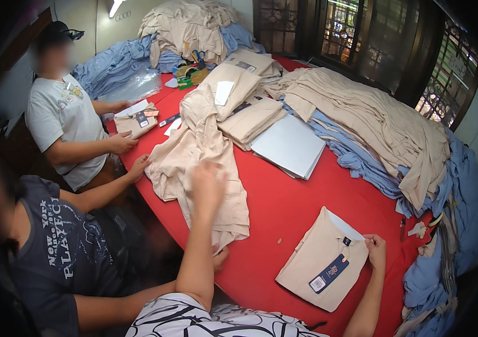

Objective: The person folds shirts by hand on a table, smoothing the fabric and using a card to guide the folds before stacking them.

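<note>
A folded beige shirt with a dark blue hang tag lies on the red table in front of me. My right hand pinches the shirt at its collar, on the right side. My left hand is raised and blurred above a heap of unfolded beige shirts, its fingers apart and nothing visible in it.
A stack of grey card sheets lies mid-table beside folded beige shirts. Big piles of beige shirts and blue shirts cover the right and far side. Two people work at the left; one holds a folded shirt.
</note>
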Demonstrator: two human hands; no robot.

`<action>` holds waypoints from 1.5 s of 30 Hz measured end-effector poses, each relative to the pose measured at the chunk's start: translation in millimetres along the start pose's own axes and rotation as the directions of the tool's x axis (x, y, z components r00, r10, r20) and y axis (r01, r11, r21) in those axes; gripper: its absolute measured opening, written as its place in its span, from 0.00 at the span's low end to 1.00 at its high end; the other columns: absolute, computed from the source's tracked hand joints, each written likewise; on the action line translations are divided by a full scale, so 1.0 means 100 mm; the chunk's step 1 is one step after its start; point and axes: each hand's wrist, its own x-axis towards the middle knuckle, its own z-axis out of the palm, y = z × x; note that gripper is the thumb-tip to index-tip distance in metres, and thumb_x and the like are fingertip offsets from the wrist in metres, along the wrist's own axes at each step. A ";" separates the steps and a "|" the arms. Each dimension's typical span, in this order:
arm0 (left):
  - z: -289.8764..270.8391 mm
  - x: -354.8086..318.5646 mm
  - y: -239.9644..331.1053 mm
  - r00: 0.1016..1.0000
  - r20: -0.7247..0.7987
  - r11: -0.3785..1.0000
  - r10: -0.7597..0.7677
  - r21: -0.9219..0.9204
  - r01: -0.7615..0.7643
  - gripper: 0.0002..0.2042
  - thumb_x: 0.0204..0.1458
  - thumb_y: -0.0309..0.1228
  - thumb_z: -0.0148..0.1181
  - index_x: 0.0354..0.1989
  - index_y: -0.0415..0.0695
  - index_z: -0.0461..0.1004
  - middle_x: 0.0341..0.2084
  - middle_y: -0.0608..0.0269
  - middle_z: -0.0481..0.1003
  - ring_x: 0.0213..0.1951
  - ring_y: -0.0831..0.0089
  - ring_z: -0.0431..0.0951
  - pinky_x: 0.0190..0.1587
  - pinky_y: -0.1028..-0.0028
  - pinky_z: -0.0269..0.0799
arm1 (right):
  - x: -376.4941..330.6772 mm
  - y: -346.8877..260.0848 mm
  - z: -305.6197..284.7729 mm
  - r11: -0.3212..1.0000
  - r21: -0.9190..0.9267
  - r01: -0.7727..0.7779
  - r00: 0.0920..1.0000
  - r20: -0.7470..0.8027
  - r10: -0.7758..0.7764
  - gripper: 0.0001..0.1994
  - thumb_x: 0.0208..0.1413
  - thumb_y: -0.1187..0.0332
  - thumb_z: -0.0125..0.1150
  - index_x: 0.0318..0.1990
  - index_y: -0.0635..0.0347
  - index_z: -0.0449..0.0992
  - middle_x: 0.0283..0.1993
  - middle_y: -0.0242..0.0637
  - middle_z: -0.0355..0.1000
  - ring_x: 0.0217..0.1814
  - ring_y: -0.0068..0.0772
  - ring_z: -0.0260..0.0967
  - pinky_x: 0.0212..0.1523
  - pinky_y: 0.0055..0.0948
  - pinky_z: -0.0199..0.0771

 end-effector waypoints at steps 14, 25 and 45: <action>0.37 -0.66 1.33 0.843 0.537 0.553 0.003 -0.704 0.446 0.31 0.60 0.45 0.56 0.65 0.38 0.58 0.50 0.46 0.71 0.40 0.59 0.79 0.48 0.59 0.75 | -0.56 0.08 -0.08 0.997 0.071 -0.036 0.995 -0.093 0.042 0.10 0.53 0.82 0.52 0.41 0.70 0.78 0.34 0.35 0.75 0.35 0.22 0.69 0.40 0.22 0.68; 0.58 -0.92 0.58 0.652 0.738 0.816 0.177 -0.480 0.322 0.32 0.60 0.53 0.51 0.59 0.35 0.67 0.56 0.47 0.72 0.57 0.54 0.73 0.61 0.62 0.66 | -0.40 0.07 -0.10 0.981 0.163 -0.105 0.994 -0.009 0.108 0.10 0.51 0.83 0.54 0.40 0.71 0.78 0.32 0.34 0.74 0.32 0.21 0.68 0.35 0.20 0.66; 1.68 -1.21 1.49 0.314 0.746 0.515 0.588 -0.644 0.565 0.30 0.48 0.23 0.62 0.63 0.41 0.65 0.53 0.46 0.72 0.54 0.59 0.74 0.55 0.67 0.69 | -1.08 -0.17 0.03 0.978 0.021 -0.208 0.976 -0.063 0.209 0.09 0.52 0.80 0.57 0.41 0.72 0.79 0.31 0.35 0.76 0.32 0.22 0.71 0.35 0.22 0.70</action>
